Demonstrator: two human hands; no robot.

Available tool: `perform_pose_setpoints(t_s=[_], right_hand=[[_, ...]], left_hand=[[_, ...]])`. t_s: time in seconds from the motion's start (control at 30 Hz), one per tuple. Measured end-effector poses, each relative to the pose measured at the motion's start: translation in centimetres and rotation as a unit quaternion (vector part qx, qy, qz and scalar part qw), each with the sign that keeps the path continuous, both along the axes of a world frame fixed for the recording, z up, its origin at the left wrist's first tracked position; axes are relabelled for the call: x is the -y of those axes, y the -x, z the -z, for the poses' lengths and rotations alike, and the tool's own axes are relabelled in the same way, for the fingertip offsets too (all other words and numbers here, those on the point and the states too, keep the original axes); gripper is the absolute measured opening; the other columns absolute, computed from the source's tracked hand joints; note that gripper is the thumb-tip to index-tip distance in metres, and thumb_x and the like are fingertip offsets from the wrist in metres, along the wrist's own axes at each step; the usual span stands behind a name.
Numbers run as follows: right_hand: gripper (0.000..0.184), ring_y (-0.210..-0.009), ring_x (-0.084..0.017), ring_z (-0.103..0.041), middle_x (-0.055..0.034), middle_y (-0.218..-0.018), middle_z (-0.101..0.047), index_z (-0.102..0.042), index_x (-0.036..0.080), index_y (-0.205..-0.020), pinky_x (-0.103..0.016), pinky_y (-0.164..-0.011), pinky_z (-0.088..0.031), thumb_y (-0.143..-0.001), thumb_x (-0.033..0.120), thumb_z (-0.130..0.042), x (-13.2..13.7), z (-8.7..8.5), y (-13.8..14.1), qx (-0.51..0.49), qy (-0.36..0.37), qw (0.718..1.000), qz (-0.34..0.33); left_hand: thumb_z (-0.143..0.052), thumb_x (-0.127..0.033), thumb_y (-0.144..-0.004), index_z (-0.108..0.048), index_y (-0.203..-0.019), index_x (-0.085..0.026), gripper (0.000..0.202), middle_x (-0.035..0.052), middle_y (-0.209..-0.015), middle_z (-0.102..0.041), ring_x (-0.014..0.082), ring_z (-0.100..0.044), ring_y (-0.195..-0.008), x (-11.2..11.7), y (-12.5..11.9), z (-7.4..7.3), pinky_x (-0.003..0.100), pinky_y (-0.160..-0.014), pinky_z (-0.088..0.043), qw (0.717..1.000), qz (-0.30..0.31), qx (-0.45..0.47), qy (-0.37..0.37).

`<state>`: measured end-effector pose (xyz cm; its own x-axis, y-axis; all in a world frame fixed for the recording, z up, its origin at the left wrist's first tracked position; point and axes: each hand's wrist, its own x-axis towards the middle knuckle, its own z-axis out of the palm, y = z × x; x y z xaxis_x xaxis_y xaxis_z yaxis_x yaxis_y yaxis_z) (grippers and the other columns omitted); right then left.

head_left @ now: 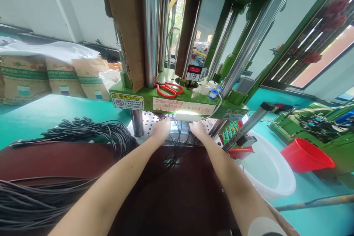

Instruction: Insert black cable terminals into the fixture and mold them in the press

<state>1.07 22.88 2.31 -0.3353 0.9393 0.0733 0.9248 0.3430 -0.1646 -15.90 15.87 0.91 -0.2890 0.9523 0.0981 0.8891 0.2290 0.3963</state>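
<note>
Under the green press [132,90], both my hands reach to a metal mould [177,127] on a perforated plate [147,127]. My left hand [162,129] is at the mould's left side, smeared by motion, and its fingertips are hidden. At the right side, my right hand [197,128] has its fingers closed around what looks like a black cable. Several thin black cables [177,147] run from the mould over the front edge, their ends bunched on the dark red tabletop [177,191]. A lit white lamp [188,117] hangs just above the mould.
Bundles of black cable [91,132] lie left, with more cables [41,199] nearer me. Red-handled scissors [169,89] rest on the press. A green button panel [231,132], a large white tub [265,166] and a red bucket [306,156] stand right. Paper sacks [61,77] line the left wall.
</note>
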Motion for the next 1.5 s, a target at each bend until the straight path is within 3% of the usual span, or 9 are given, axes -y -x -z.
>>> perform_pose_setpoints(t_s=[0.13, 0.2, 0.3, 0.57, 0.7, 0.87, 1.0, 1.13, 1.5], right_hand=[[0.035, -0.099, -0.021, -0.057, -0.0099, -0.111, -0.062, -0.061, 0.018, -0.109, -0.029, -0.082, -0.041, -0.088, 0.028, -0.035, 0.4, -1.4, 0.6, 0.011, -0.025, 0.999, -0.035], [0.033, -0.101, -0.021, -0.056, -0.0089, -0.115, -0.060, -0.059, 0.020, -0.110, -0.029, -0.084, -0.041, -0.088, 0.029, -0.037, 0.9, -1.8, 1.1, 0.022, -0.031, 0.998, -0.052], [0.028, -0.101, -0.023, -0.056, -0.0111, -0.113, -0.061, -0.061, 0.017, -0.105, -0.030, -0.083, -0.042, -0.083, 0.024, -0.044, 1.3, -1.7, 1.8, 0.045, -0.031, 0.996, -0.063], [0.029, -0.097, -0.026, -0.057, -0.0162, -0.102, -0.063, -0.061, 0.012, -0.100, -0.032, -0.078, -0.043, -0.080, 0.012, -0.041, 1.4, -0.4, 2.9, 0.070, -0.035, 0.995, -0.058], [0.028, -0.097, -0.026, -0.057, -0.0168, -0.105, -0.062, -0.062, 0.011, -0.098, -0.033, -0.079, -0.043, -0.080, 0.011, -0.041, 1.4, -0.8, 2.8, 0.062, -0.033, 0.996, -0.059], [0.031, -0.100, -0.021, -0.056, -0.0099, -0.104, -0.064, -0.062, 0.017, -0.102, -0.031, -0.085, -0.042, -0.086, 0.019, -0.036, 1.4, -1.9, 2.8, 0.030, -0.036, 0.997, -0.062], [0.030, -0.099, -0.020, -0.056, -0.0066, -0.101, -0.066, -0.062, 0.020, -0.104, -0.030, -0.088, -0.040, -0.087, 0.024, -0.037, 1.8, -2.0, 3.7, 0.013, -0.032, 0.998, -0.057], [0.028, -0.095, -0.023, -0.059, -0.0106, -0.101, -0.066, -0.063, 0.015, -0.103, -0.031, -0.084, -0.042, -0.082, 0.022, -0.045, 2.1, -1.4, 4.5, 0.013, -0.026, 0.999, -0.042], [0.027, -0.091, -0.026, -0.059, -0.0177, -0.093, -0.066, -0.065, 0.010, -0.091, -0.037, -0.082, -0.044, -0.081, 0.011, -0.040, 1.3, -0.4, 5.2, 0.044, -0.076, 0.994, -0.062]], left_hand=[[-0.030, -0.030, -0.087, -0.054, -0.110, -0.014, 0.038, 0.0158, -0.101, -0.062, 0.0273, -0.057, -0.099, -0.3, -0.8, -1.3, 0.036, -0.080, -0.043, 0.999, -0.006, -0.026, -0.021], [-0.033, -0.036, -0.085, -0.057, -0.108, -0.015, 0.039, 0.0144, -0.099, -0.064, 0.0272, -0.058, -0.095, -0.7, -1.2, -1.6, 0.036, -0.078, -0.044, 0.999, 0.000, -0.029, -0.015], [-0.039, -0.030, -0.081, -0.062, -0.100, -0.014, 0.033, 0.0140, -0.090, -0.066, 0.0270, -0.061, -0.088, -1.2, -1.5, -1.4, 0.036, -0.074, -0.046, 0.999, 0.014, -0.029, 0.006], [-0.037, -0.013, -0.079, -0.064, -0.097, -0.009, 0.032, 0.0166, -0.088, -0.066, 0.0254, -0.060, -0.089, -1.3, -1.5, -0.5, 0.034, -0.077, -0.045, 0.999, 0.038, -0.029, 0.003], [-0.039, -0.011, -0.077, -0.063, -0.100, -0.010, 0.033, 0.0163, -0.087, -0.065, 0.0273, -0.059, -0.090, -1.3, -1.6, -0.7, 0.036, -0.076, -0.046, 0.999, 0.038, -0.024, -0.004], [-0.037, -0.020, -0.083, -0.058, -0.111, -0.012, 0.036, 0.0185, -0.109, -0.058, 0.0295, -0.052, -0.105, -0.8, -2.6, -1.8, 0.038, -0.080, -0.045, 0.998, 0.026, -0.020, -0.044], [-0.040, -0.021, -0.081, -0.064, -0.095, -0.010, 0.029, 0.0169, -0.096, -0.063, 0.0267, -0.057, -0.094, -0.5, -3.6, -2.2, 0.035, -0.077, -0.045, 0.998, 0.058, -0.007, -0.029], [-0.040, -0.014, -0.080, -0.063, -0.093, -0.008, 0.028, 0.0181, -0.089, -0.064, 0.0265, -0.059, -0.089, -0.6, -3.7, -2.1, 0.035, -0.073, -0.046, 0.998, 0.063, 0.003, -0.018], [-0.038, -0.015, -0.082, -0.061, -0.101, -0.008, 0.031, 0.0166, -0.086, -0.064, 0.0257, -0.056, -0.095, -1.2, -3.5, -1.0, 0.033, -0.077, -0.045, 0.997, 0.059, -0.008, -0.054]])
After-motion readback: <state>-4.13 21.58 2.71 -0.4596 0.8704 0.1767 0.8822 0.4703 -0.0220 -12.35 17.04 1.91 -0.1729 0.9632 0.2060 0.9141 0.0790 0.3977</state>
